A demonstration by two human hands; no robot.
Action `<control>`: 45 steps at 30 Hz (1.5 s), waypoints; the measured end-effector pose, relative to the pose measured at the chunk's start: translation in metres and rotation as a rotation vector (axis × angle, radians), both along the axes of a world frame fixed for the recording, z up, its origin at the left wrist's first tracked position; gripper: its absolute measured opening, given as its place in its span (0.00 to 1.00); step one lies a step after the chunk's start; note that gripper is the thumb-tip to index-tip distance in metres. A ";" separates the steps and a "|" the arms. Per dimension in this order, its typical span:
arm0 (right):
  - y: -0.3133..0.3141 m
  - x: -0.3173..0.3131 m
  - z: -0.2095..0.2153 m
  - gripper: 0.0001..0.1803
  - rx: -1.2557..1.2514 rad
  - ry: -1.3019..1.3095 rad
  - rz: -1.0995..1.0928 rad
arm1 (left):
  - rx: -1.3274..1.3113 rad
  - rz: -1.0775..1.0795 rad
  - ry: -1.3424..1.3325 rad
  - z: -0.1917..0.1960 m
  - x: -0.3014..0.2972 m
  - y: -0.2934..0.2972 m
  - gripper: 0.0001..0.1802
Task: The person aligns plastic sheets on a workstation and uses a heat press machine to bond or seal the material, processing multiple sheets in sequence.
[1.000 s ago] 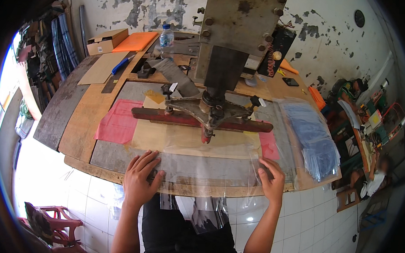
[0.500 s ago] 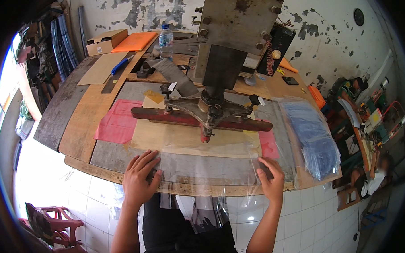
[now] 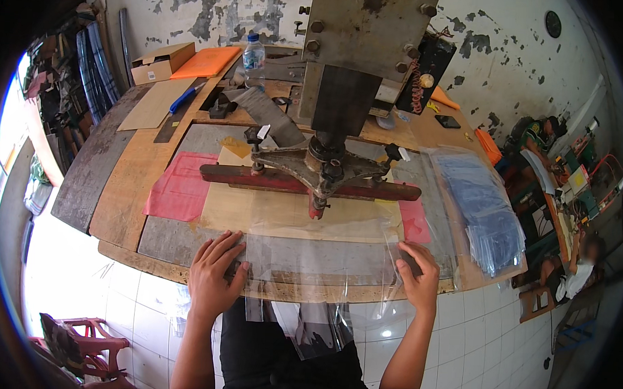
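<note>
A clear plastic sheet (image 3: 316, 263) lies across the front of the worktable, its far part under the bar of a press (image 3: 312, 183) and its near part hanging over the edge above my lap. My left hand (image 3: 217, 270) rests at the sheet's left edge, fingers stretched flat on the grey table plate. At the right edge of the sheet is my right hand (image 3: 419, 275), thumb and forefinger apart, touching that side. Beneath the red-edged press bar are a tan board (image 3: 239, 209) and pink sheets (image 3: 178, 190).
Stacked clear plastic pieces (image 3: 479, 214) lie at the right of the table. Farther back are a water bottle (image 3: 254, 61), a blue cutter (image 3: 184, 99), a cardboard box (image 3: 162, 64), orange sheets (image 3: 206, 62) and a phone (image 3: 448, 122). Two people sit at the far right. A red stool (image 3: 90, 344) stands lower left.
</note>
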State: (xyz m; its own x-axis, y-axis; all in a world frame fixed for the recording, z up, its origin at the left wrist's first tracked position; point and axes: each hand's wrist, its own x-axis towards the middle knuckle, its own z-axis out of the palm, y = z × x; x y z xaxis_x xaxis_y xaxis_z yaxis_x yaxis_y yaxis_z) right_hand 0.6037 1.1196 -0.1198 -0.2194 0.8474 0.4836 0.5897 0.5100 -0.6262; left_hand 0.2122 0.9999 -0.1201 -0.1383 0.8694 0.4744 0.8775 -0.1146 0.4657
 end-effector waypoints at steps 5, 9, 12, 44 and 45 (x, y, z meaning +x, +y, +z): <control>0.000 0.000 0.001 0.18 0.009 -0.009 0.000 | -0.002 -0.001 0.005 0.001 0.000 0.001 0.17; 0.001 -0.001 0.001 0.18 0.019 0.000 0.006 | -0.001 0.002 0.004 0.002 0.000 0.000 0.17; -0.002 -0.005 0.003 0.17 0.037 0.009 0.006 | 0.002 0.007 0.000 0.000 -0.002 -0.001 0.17; -0.005 -0.004 0.003 0.16 0.075 -0.172 -0.012 | 0.006 -0.023 -0.037 -0.002 -0.008 -0.006 0.18; -0.005 -0.004 0.005 0.17 0.070 -0.196 -0.003 | 0.010 -0.021 -0.036 -0.002 -0.008 -0.006 0.18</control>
State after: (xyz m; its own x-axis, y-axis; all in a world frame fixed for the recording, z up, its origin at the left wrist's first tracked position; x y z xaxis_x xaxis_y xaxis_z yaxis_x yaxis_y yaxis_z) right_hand 0.5998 1.1151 -0.1153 -0.3128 0.8138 0.4898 0.6979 0.5467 -0.4626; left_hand 0.2043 0.9939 -0.1218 -0.1370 0.8676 0.4781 0.8577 -0.1376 0.4954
